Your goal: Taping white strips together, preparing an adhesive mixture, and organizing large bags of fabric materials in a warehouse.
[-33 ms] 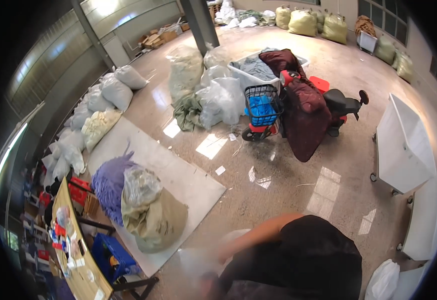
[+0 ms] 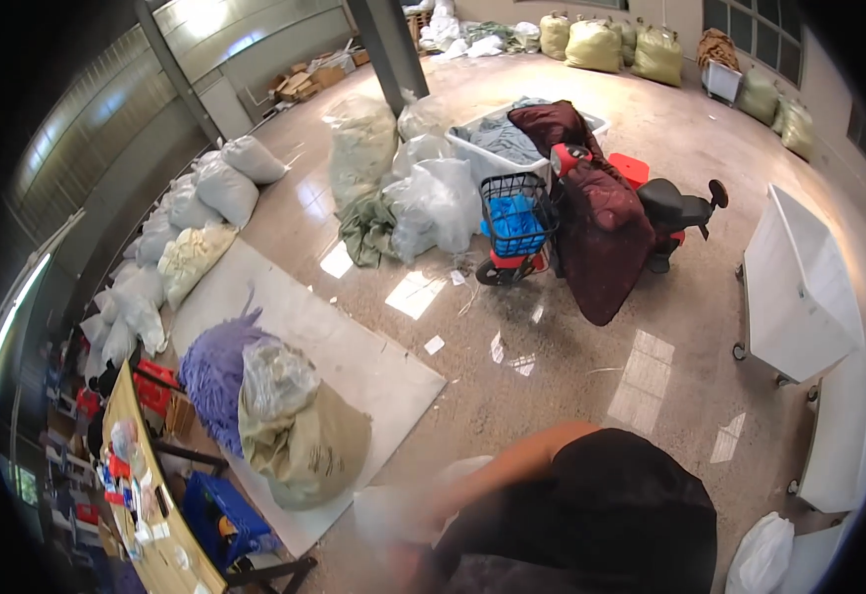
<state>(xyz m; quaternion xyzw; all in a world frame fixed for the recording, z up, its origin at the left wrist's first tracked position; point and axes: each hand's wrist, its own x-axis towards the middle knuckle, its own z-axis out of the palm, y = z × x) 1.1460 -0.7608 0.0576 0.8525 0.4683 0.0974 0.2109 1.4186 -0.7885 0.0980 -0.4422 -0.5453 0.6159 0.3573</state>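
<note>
My right arm, in a short black sleeve (image 2: 591, 505), reaches across the lower edge toward the left. Its hand (image 2: 438, 503) is blurred and lies against a whitish, see-through plastic bag (image 2: 383, 510). Lower down, a smeared skin-coloured patch (image 2: 408, 566) looks like my left hand, close to the same bag. Blur hides the fingers of both hands, so any grip is unclear. Beyond them, to the left, stands a full olive-tan sack (image 2: 314, 445) topped with clear plastic (image 2: 279, 376). Behind the sack is a heap of purple fabric strips (image 2: 210, 371).
A pale floor sheet (image 2: 383, 361) lies under the sack. At left stands a wooden table (image 2: 126, 495) beside a blue crate (image 2: 210, 515). Ahead, a red scooter (image 2: 601, 198) is parked near stuffed bags (image 2: 433, 208). White wheeled bins (image 2: 799, 287) line the right side.
The whole view has shifted very slightly. Both blurred hands stay low by the whitish bag; nothing else visibly moves.
</note>
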